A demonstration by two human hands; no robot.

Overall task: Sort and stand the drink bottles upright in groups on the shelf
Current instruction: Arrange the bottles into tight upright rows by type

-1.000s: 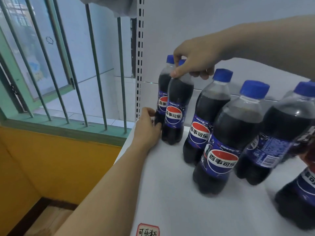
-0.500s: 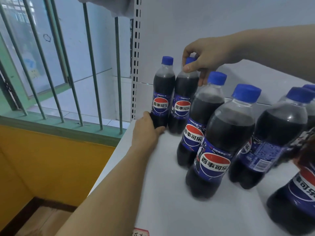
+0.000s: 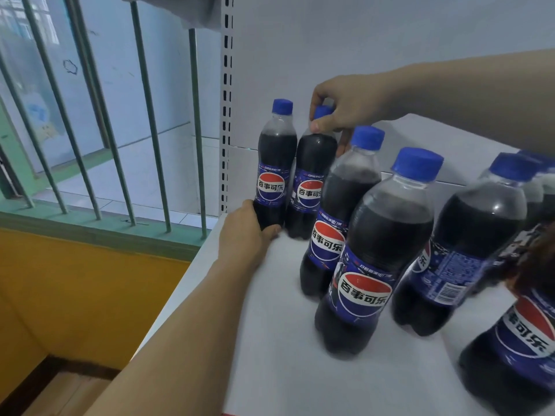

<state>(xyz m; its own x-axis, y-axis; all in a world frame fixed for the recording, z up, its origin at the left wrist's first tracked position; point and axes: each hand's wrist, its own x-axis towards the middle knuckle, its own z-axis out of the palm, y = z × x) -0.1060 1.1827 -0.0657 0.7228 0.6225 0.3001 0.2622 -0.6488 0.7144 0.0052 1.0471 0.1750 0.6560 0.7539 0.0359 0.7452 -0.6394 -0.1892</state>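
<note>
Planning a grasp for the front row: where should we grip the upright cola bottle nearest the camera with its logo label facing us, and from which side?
Grip the nearest cola bottle by its narrow neck just under the blue screw cap, coming from above. It stands upright with the cap exposed, while neighbouring bottles stand close on both flanks, so a side grasp on the body looks blocked.

Open lane: bare shelf [image 3: 270,340] along its left front edge, where your left arm lies. Blocked right: upright cola bottles [image 3: 372,265] packed close, narrow gaps only. Blocked rear left: slotted upright post [image 3: 227,115], with two bottles [image 3: 274,175] just beside it. Blocked rear: white back panel [image 3: 360,40]. Clear overhead: you have room above the blue caps [image 3: 417,160].
</note>
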